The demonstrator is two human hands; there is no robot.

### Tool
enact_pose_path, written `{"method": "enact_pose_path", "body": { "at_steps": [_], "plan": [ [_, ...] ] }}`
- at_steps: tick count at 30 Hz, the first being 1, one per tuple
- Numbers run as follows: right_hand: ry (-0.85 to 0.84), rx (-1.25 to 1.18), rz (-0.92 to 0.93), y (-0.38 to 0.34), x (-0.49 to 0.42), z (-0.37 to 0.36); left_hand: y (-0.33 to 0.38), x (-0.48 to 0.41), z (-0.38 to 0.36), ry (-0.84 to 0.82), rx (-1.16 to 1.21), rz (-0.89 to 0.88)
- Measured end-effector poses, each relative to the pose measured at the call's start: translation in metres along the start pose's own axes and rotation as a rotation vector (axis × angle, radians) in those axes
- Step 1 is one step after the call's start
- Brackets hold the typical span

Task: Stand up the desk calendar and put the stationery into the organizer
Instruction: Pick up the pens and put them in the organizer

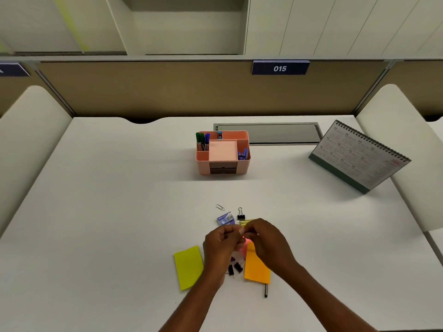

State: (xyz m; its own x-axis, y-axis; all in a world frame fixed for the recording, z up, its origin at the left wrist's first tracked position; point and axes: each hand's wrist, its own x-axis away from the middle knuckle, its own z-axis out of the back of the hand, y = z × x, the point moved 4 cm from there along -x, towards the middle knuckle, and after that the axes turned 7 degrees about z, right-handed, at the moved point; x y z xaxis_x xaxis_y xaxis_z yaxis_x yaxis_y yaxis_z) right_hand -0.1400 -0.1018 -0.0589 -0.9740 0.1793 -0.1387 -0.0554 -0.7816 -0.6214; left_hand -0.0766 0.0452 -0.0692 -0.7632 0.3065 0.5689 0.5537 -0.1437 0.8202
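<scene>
— What are the hands doing?
— The left hand (220,244) and right hand (266,240) meet at the fingertips, both pinching a small pale thing (241,232); I cannot tell what it is.
— The stationery?
— A yellow pad (188,267) lies just left of the left hand, and an orange pad (256,269) lies under the right.
— Organizer, calendar?
— The organizer (242,166) sits well beyond the hands. The desk calendar (359,154) stands upright on the table (119,188), far beyond and to the right.
</scene>
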Motion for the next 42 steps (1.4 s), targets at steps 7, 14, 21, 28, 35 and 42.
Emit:
{"method": "enact_pose_path", "body": {
  "at_steps": [7, 14, 21, 28, 35, 42],
  "plan": [
    [0.127, -0.013, -0.077, -0.001, -0.004, 0.007, 0.039, 0.001, 0.018, 0.090, 0.044, -0.107],
    [-0.102, 0.243, -0.559, 0.051, 0.024, 0.009, 0.139, -0.026, 0.070, 0.396, -0.004, -0.472],
    [-0.109, 0.226, -0.675, 0.061, 0.032, 0.006, 0.226, -0.073, 0.082, 0.496, -0.182, -0.662],
    [-0.186, 0.378, -0.673, 0.050, 0.020, 0.014, 0.240, -0.126, 0.069, 0.469, -0.348, -0.643],
    [-0.209, 0.455, -0.696, 0.037, 0.017, 0.012, 0.220, -0.167, 0.066, 0.468, -0.416, -0.515],
    [-0.222, 0.401, -0.702, 0.041, 0.006, 0.014, 0.211, -0.187, 0.061, 0.488, -0.526, -0.491]
  ]
}}
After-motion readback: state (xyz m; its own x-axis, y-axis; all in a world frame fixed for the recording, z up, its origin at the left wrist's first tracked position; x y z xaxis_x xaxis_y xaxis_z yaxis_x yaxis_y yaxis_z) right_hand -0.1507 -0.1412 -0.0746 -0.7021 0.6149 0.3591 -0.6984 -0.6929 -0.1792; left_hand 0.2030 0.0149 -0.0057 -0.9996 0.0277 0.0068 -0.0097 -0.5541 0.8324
